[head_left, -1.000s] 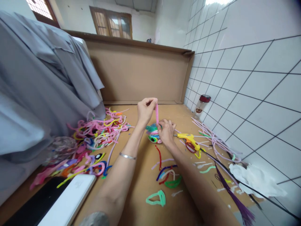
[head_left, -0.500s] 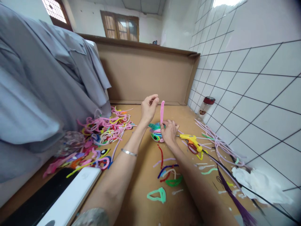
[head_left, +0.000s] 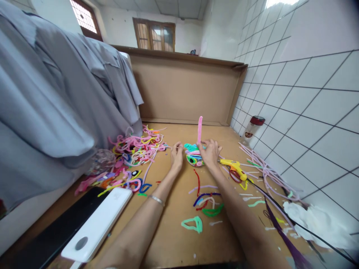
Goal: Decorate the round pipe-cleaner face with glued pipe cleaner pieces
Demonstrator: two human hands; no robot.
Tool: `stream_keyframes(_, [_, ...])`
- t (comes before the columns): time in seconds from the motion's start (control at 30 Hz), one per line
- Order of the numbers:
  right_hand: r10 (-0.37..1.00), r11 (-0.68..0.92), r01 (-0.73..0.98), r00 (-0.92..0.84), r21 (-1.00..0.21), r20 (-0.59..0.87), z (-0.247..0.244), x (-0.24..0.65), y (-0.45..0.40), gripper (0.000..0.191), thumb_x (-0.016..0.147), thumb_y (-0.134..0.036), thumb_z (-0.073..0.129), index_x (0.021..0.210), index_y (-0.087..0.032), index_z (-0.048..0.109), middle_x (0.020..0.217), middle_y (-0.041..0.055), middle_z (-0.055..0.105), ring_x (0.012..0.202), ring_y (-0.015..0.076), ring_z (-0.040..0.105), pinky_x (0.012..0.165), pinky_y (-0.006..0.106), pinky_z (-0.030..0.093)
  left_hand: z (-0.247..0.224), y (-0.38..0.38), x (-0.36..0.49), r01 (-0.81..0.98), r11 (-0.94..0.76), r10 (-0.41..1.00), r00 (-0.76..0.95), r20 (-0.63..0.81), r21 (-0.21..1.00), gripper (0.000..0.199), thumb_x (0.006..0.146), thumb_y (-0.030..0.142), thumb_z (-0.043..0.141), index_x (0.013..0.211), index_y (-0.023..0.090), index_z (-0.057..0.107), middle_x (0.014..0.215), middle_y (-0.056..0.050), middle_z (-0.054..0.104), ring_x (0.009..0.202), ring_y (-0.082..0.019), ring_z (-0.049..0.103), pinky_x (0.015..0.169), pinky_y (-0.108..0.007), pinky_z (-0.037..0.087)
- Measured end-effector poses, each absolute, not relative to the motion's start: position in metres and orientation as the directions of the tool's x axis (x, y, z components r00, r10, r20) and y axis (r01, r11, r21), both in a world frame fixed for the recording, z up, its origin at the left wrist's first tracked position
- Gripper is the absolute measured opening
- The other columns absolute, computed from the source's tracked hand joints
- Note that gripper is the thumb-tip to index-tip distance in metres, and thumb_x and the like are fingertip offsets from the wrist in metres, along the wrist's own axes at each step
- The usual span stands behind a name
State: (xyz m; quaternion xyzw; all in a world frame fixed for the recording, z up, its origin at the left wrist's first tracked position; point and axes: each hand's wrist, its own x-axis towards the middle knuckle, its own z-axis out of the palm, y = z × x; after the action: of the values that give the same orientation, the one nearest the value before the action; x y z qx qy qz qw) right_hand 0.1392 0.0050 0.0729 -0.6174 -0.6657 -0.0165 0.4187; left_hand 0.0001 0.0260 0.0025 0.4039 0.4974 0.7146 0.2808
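A small colourful figure [head_left: 193, 155] with teal, pink and blue strands and a green-ringed eye lies on the cardboard surface. My right hand [head_left: 211, 152] is at its right side, thumb and fingertips pinching the base of an upright pink fuzzy strip [head_left: 200, 129]. Just left of the figure, apart from it, is my left hand [head_left: 177, 154], its fingers curled together; whether anything small is between them is hidden. Nearer to me lie a red strip [head_left: 198, 183], a green curved piece [head_left: 213, 211] and a mint-green loop [head_left: 193, 224].
Right of my right hand lies a yellow glue gun [head_left: 233, 167] with a black cord. Pink and multicoloured strips [head_left: 137, 149] pile up at left, near a white power bank [head_left: 97, 224]. A red-lidded jar [head_left: 253, 129] stands by the tiled wall, above white tissue [head_left: 316, 224].
My left hand has come down from beside the top of the pink strip to the surface left of the figure. My right hand keeps its hold. The view has shifted slightly.
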Motion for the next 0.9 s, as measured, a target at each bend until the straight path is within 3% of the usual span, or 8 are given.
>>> stream_keyframes(0.33, [0.660,0.294,0.659,0.384,-0.692,0.646,0.056,0.180,0.006,0.050,0.096,-0.041,0.024,0.099,-0.018,0.068,0.102,0.0129,0.066,0.100,0.0255,0.055,0.090,0.041,0.038,-0.002,0.013,-0.011,0.190,-0.297,0.785,-0.510,0.353,0.936,0.021,0.089,0.032,0.048,0.092,0.020,0.065,0.104,-0.009,0.064,0.109,-0.021,0.055,0.103,-0.037,0.039])
stream_keyframes(0.5, [0.738,0.355,0.581,0.307,-0.732,0.601,0.024,0.191,-0.011,0.044,0.092,-0.043,0.032,0.097,-0.017,0.068,0.101,0.0137,0.068,0.096,0.0244,0.059,0.089,0.040,0.045,0.002,-0.002,-0.010,0.236,-0.308,0.797,-0.465,0.386,0.922,0.024,0.090,0.033,0.046,0.096,0.018,0.065,0.107,-0.011,0.064,0.109,-0.023,0.057,0.103,-0.038,0.039])
stream_keyframes(0.6, [0.771,0.384,0.510,0.281,-0.769,0.571,0.009,0.190,-0.014,0.043,0.086,-0.047,0.044,0.107,-0.016,0.066,0.108,0.0142,0.067,0.096,0.0241,0.061,0.089,0.040,0.047,0.003,-0.017,-0.004,0.207,-0.295,0.812,-0.460,0.359,0.933,0.027,0.091,0.033,0.046,0.104,0.017,0.063,0.114,-0.013,0.063,0.111,-0.023,0.057,0.103,-0.039,0.040])
stream_keyframes(0.77, [0.868,0.375,0.304,0.217,-0.876,0.447,-0.014,0.183,-0.008,0.064,0.078,-0.049,0.056,0.131,-0.015,0.053,0.124,0.0164,0.062,0.096,0.0238,0.063,0.092,0.042,0.049,-0.003,-0.041,0.005,0.115,-0.311,0.878,-0.345,0.331,0.944,0.045,0.089,0.042,0.053,0.127,0.018,0.054,0.135,-0.014,0.056,0.122,-0.025,0.055,0.108,-0.041,0.039])
stream_keyframes(0.9, [0.909,0.367,0.155,0.149,-0.917,0.389,-0.022,0.178,0.000,0.071,0.073,-0.050,0.061,0.136,-0.018,0.050,0.131,0.0140,0.059,0.103,0.0247,0.062,0.092,0.042,0.050,-0.012,-0.039,0.007,0.027,-0.314,0.919,-0.244,0.311,0.949,0.062,0.083,0.050,0.060,0.137,0.023,0.046,0.147,-0.013,0.047,0.131,-0.028,0.049,0.111,-0.044,0.036])
